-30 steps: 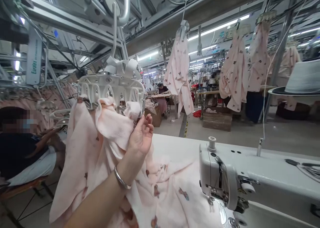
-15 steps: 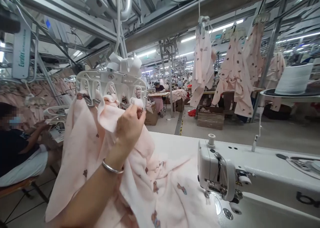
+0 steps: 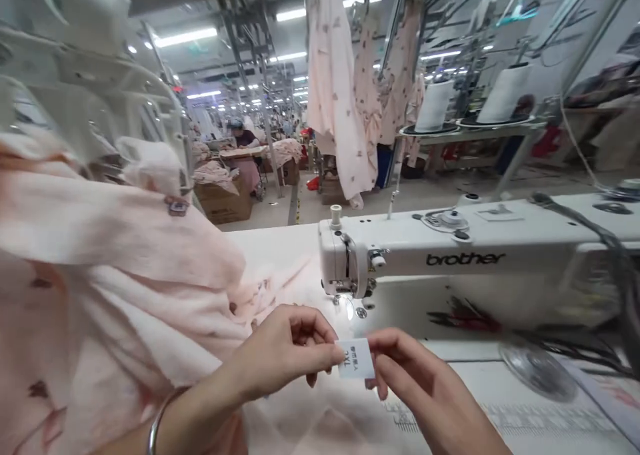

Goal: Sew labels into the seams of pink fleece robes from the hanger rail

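Note:
A small white garment label [image 3: 357,360] with dark print is held up in front of the sewing machine [image 3: 350,258]. My left hand [image 3: 295,348] pinches its left edge between thumb and fingers. At the opposite edge, my right hand [image 3: 407,368] has its thumb and fingertips closed on the label. Below and left of the hands lies pale pink printed fabric [image 3: 170,255], which hangs from a white hanger [image 3: 115,75] at the left and spreads over the machine table. The needle area sits just above the label.
Thread cones [image 3: 434,107] stand on a rack behind the machine. Dark-handled tools [image 3: 463,316] and a clear round dish [image 3: 537,370] lie on the table at right. Pink garments [image 3: 335,88] hang further back, and a person [image 3: 244,137] sits in the distance.
The view has turned right and down. My left hand has left the clip on the hanger and come down to the label. My right hand has come into view, holding the label too.

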Tool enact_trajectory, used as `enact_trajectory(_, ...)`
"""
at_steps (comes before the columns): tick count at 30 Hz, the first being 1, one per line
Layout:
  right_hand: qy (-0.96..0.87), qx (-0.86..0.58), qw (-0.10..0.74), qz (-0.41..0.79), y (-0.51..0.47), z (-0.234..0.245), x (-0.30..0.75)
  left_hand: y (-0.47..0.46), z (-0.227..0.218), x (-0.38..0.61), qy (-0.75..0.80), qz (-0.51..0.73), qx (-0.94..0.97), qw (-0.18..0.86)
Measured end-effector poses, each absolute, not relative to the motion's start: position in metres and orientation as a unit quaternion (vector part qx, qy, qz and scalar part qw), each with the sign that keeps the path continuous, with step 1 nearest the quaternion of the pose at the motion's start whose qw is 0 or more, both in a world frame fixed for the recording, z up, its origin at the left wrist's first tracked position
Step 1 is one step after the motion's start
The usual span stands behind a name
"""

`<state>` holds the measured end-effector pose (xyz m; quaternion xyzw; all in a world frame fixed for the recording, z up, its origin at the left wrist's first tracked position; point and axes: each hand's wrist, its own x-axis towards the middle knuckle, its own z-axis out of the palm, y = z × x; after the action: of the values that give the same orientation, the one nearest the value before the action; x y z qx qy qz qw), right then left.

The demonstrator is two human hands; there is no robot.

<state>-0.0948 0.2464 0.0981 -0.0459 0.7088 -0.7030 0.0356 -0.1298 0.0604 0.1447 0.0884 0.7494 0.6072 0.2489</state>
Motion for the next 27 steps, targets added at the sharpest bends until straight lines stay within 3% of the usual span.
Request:
enact_trajectory(3, 0.688, -0.052, 0.085, -0.719, 0.242, 0.108, -0.103, 0.059, 0.135, -0.133, 0.766, 0.592, 0.109, 0.225)
enact_trajectory(21, 0.747, -0.046, 0.034, -0.662, 0.241, 0.092, -0.109, 0.066, 0.116, -0.136, 0.726, 0.644, 0.07, 0.231)
enact_trajectory(24, 0.774, -0.043, 0.014, -0.631, 0.253, 0.079, -0.11, 0.064, 0.115, -0.141, 0.782, 0.586, 0.063, 0.203)
enact_trajectory(27, 0.843, -0.04, -0.093, -0.528, 0.265, 0.052, -0.109, 0.062, 0.112, -0.155, 0.898, 0.423, 0.076, 0.096)
